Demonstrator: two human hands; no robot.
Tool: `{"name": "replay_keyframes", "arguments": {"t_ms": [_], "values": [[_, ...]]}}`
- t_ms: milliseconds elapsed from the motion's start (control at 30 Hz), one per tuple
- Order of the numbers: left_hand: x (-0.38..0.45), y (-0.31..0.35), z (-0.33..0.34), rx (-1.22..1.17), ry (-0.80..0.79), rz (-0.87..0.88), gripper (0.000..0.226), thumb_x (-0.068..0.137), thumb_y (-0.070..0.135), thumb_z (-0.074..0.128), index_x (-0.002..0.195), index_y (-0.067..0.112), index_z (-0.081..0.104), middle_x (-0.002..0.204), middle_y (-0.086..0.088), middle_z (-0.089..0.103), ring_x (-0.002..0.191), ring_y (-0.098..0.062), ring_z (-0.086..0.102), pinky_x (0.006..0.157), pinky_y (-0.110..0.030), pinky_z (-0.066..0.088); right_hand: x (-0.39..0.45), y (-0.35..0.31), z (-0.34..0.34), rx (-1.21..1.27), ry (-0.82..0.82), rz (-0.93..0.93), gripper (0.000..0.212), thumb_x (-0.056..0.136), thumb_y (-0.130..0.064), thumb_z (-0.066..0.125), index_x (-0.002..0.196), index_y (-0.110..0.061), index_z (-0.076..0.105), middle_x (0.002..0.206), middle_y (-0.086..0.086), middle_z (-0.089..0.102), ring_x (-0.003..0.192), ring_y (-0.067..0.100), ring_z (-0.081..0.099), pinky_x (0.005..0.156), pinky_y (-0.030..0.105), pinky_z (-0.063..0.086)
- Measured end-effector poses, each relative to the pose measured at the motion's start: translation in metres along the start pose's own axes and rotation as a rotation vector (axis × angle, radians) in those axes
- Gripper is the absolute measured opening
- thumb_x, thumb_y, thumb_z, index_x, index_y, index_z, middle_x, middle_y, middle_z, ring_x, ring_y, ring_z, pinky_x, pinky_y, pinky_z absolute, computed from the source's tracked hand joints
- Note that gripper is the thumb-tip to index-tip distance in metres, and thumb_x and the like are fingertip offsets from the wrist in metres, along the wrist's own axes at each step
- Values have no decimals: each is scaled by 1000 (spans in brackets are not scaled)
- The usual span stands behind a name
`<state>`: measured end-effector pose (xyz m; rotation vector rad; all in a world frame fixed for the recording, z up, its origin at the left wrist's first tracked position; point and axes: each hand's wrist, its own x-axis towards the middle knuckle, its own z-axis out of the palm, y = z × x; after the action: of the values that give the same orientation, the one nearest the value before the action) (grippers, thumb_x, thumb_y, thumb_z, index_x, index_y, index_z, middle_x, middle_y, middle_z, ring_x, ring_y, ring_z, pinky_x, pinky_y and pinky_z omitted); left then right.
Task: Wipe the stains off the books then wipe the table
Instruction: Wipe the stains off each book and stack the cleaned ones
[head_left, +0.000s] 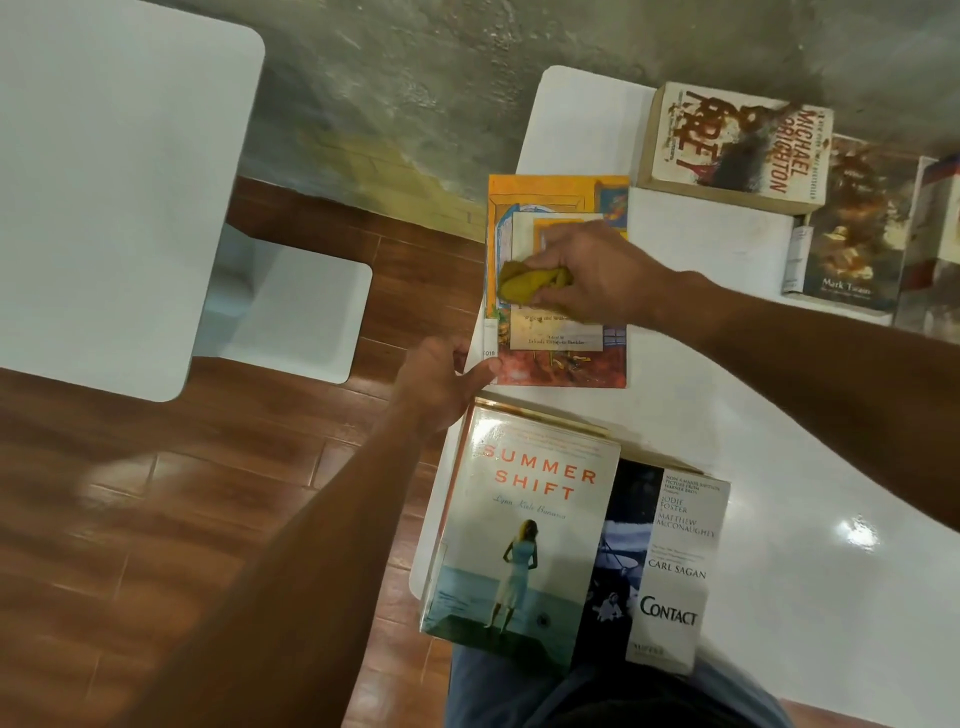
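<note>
My right hand (597, 270) grips a crumpled yellow cloth (530, 283) pressed onto the orange-covered book (558, 358), which lies at the white table's (779, 467) left edge. My left hand (441, 382) pinches that book's near-left corner, steadying it just beyond a stack topped by "Summer Shift" (519, 535).

The right hand (597, 270) covers the middle of the orange book (558, 358), hiding its title; the rightmost book (935, 234) is cut by the frame's edge; Contact (670, 571) lies partly under Summer Shift (519, 535).
</note>
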<state>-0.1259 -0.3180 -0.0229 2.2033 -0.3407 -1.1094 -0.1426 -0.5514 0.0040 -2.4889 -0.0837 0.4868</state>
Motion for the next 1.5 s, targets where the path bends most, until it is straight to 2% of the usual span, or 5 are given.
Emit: {"name": "replay_keyframes", "arguments": {"t_ms": [1000, 1133, 1267, 1400, 1500], "values": [[-2, -2, 0, -60, 10, -25, 20, 92, 43, 67, 103, 27, 62, 92, 17, 64, 81, -5, 64, 65, -23, 50, -21, 1, 10, 154, 140, 148, 40, 83, -30, 76, 121, -17, 70, 110, 11, 65, 103, 27, 59, 93, 45, 50], [-1, -2, 1, -46, -7, -41, 20, 92, 43, 67, 103, 27, 61, 89, 19, 63, 77, -6, 64, 63, -23, 51, -39, -3, 19, 147, -138, -55, 37, 83, -26, 77, 119, -21, 71, 119, 1, 64, 116, 21, 54, 103, 32, 43], [0, -3, 2, -81, 18, -58, 29, 92, 45, 67, 110, 22, 66, 98, 11, 69, 82, -8, 65, 68, -30, 55, -43, 0, 20, 225, 164, 170, 46, 80, -21, 80, 125, -17, 67, 125, 5, 63, 120, 22, 54, 107, 42, 44], [-1, 1, 0, -85, 5, -61, 22, 92, 43, 68, 104, 25, 62, 92, 16, 64, 77, -2, 63, 62, -21, 48, -59, -6, 24, 160, -103, -80, 40, 81, -27, 79, 120, -25, 70, 106, -9, 62, 108, 13, 56, 97, 24, 48], [-2, 0, 0, -84, 19, -52, 17, 92, 41, 68, 100, 28, 61, 89, 18, 63, 75, 0, 61, 62, -22, 49, -47, 9, 8, 250, 171, 183, 46, 82, -25, 77, 126, -24, 64, 108, -11, 60, 105, 5, 54, 94, 13, 46]]}}
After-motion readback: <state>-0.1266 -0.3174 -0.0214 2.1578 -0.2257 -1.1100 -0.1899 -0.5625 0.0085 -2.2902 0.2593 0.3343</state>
